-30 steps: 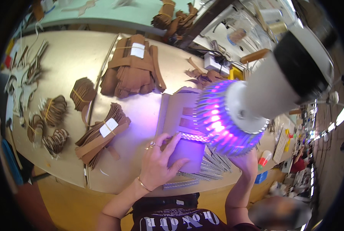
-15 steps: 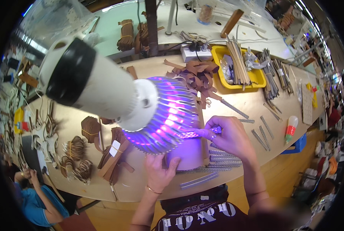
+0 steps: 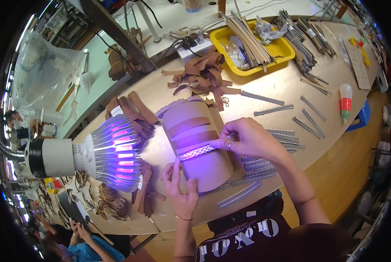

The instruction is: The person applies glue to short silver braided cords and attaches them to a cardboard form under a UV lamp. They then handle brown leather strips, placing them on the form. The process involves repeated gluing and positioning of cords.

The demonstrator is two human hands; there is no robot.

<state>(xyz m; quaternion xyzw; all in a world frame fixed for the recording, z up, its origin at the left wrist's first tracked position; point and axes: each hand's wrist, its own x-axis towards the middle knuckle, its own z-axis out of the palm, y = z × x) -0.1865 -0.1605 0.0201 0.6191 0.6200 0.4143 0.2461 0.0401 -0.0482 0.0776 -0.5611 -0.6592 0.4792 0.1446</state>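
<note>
A pale braided strip (image 3: 196, 153) lies across a tan cylinder (image 3: 210, 177) on the table, lit purple by a lamp. My right hand (image 3: 248, 139) pinches the strip's right end between thumb and fingers. At the strip's left end, the fingertips of my left hand (image 3: 180, 192) touch the cylinder's edge; its thumb is spread apart and rests near the cylinder's side. Two flat brown bands (image 3: 195, 139) run across the cylinder just beyond the braid.
The finned lamp (image 3: 110, 153) stands left of the cylinder. Brown strips (image 3: 204, 74) are heaped behind it, near a yellow tray (image 3: 287, 54). Grey braided strips (image 3: 269, 168) lie at the right. A red-and-white bottle (image 3: 345, 102) stands farther right. Another person's hands (image 3: 79, 231) show lower left.
The lamp now appears farther left, exposing the cylinder and its bands. My view has shifted and tilted. The braid now lies across the cylinder, its right end still pinched by my right hand.
</note>
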